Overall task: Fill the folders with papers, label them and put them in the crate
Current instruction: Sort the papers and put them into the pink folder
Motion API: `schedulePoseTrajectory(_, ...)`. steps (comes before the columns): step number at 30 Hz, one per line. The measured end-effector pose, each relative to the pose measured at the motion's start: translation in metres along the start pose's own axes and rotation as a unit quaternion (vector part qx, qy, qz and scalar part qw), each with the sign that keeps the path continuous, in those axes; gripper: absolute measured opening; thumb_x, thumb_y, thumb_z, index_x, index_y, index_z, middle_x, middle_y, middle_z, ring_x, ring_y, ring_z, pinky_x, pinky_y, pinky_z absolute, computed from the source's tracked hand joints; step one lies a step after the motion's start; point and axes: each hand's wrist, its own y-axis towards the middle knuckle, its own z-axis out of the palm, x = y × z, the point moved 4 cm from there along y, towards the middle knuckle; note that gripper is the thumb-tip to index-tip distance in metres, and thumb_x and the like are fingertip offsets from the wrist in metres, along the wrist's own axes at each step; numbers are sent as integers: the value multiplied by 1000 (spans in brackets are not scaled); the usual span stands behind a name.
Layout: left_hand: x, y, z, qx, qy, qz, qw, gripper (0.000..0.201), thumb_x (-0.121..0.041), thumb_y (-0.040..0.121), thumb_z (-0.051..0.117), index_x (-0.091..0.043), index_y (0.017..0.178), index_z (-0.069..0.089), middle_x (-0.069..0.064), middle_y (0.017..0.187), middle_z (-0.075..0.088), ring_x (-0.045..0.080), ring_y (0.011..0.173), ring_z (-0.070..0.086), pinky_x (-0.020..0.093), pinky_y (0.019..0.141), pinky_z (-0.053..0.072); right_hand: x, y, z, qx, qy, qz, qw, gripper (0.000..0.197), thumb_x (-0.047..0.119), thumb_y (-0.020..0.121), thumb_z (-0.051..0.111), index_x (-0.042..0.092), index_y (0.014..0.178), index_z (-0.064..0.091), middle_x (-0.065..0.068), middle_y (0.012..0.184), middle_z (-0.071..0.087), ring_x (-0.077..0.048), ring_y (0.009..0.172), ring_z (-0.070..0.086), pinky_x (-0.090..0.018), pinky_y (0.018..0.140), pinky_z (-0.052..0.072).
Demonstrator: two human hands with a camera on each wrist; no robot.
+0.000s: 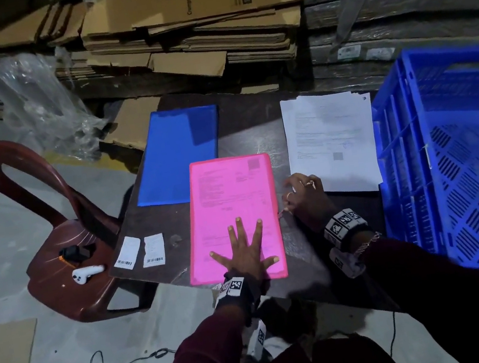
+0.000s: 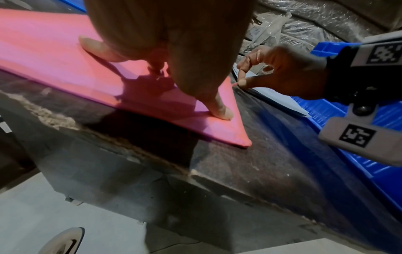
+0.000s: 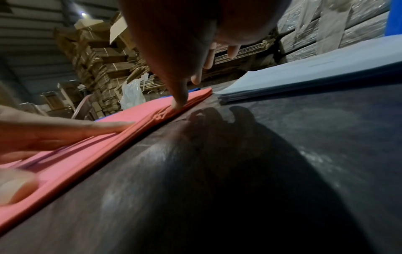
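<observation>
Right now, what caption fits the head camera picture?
Left hand flat on pink folder, right hand at its edge.

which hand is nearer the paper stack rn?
Right. The right hand sits at the pink folder's right edge, just beside the paper stack; the left hand lies flat on the folder, farther away.

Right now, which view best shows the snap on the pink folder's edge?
Right wrist: the snap is close up, beside the right fingertip pressing the pink folder. In the left wrist view the right hand touches that edge but the snap is hidden. The head view shows the whole folder; the snap is too small.
</observation>
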Motion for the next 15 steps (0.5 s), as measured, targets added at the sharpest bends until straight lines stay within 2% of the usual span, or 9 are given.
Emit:
schedulePoseTrajectory(4, -4, -3, -6, 12, -5, 3, 1000, 129, -102, 35, -7, -48, 151, 9, 3, 161, -18, 33, 148, -15, 76, 90, -20, -4, 13, -10, -63, 13, -15, 998, 7, 22, 78, 70, 16, 75, 67, -9, 115, 61, -29, 112, 56, -43, 87, 34)
schedulePoseTrajectory(7, 1, -2, -1, 24, 7, 0, 1000, 122, -101, 36, -5, -53, 149, 2, 1, 159, -25, 32, 147, -17, 81, 91, -16, -6, 24, -15, -47, 16, 11, 999, 6, 21, 79, 68, 15, 78, 67, -10, 118, 59, -29, 115, 54, -45, 92, 34)
schedulePoseTrajectory(10, 2, -2, 1, 34, 19, -2, 999, 118, -101, 38, -4, -56, 147, -3, -2, 159, -27, 31, 148, -18, 84, 90, -12, -12, 37, -19, -15, 19, 63, 998, 11, 26, 80, 61, 19, 85, 68, -6, 123, 55, -26, 122, 50, -45, 97, 31)
schedulePoseTrajectory(13, 0, -2, -5, 15, -4, 8, 1000, 120, -102, 42, -3, -51, 150, 13, 3, 162, -13, 28, 147, -20, 82, 91, -13, -17, 57, -20, 24, 5, 105, 994, 17, 29, 78, 65, 23, 93, 69, -2, 129, 52, -22, 127, 43, -41, 99, 26)
schedulePoseTrajectory(15, -1, -6, -9, 4, -8, 11, 1000, 117, -101, 50, -2, -44, 149, 29, 8, 163, 3, 16, 145, -28, 77, 92, -18, -23, 70, -19, 50, -6, 118, 992, 20, 32, 81, 63, 25, 99, 68, -1, 133, 49, -21, 129, 39, -40, 99, 25)
